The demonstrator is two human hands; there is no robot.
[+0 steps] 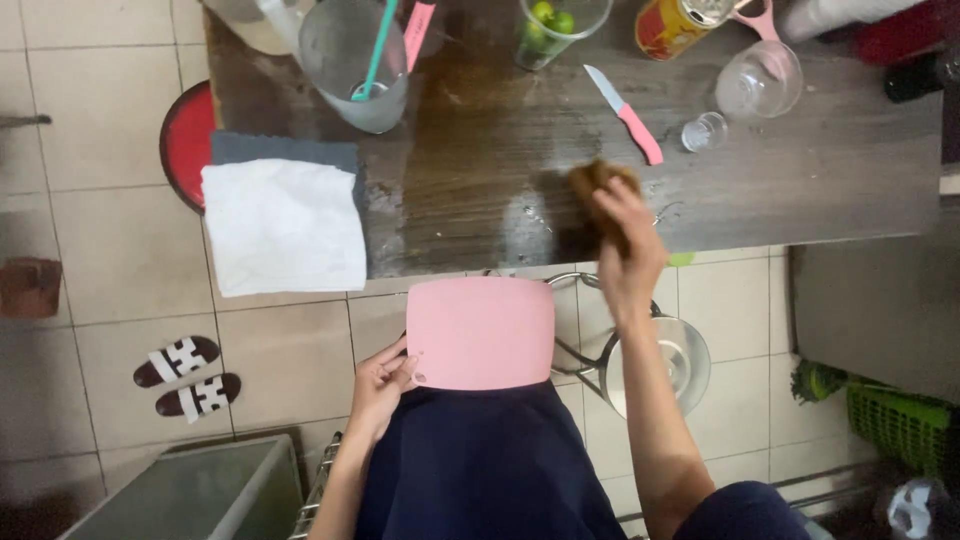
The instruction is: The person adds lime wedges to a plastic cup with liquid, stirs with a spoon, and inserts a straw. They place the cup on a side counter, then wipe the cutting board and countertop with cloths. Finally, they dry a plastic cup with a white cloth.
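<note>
My right hand [628,245] presses a brown sponge or cloth [598,180] onto the wet dark wooden table [480,150]. My left hand [380,385] grips the left lower corner of a pink cutting board [481,332], held flat over my lap below the table's near edge. A knife with a pink handle [625,113] lies on the table just beyond the sponge.
A white cloth [283,225] over a grey one hangs off the table's left corner. A clear pitcher [355,65], a cup of limes [553,28], a can [672,25], a glass bowl [758,80] and a small glass [705,131] stand at the back. A pot [668,365], sandals [185,375] and a green basket [900,425] sit on the tiled floor.
</note>
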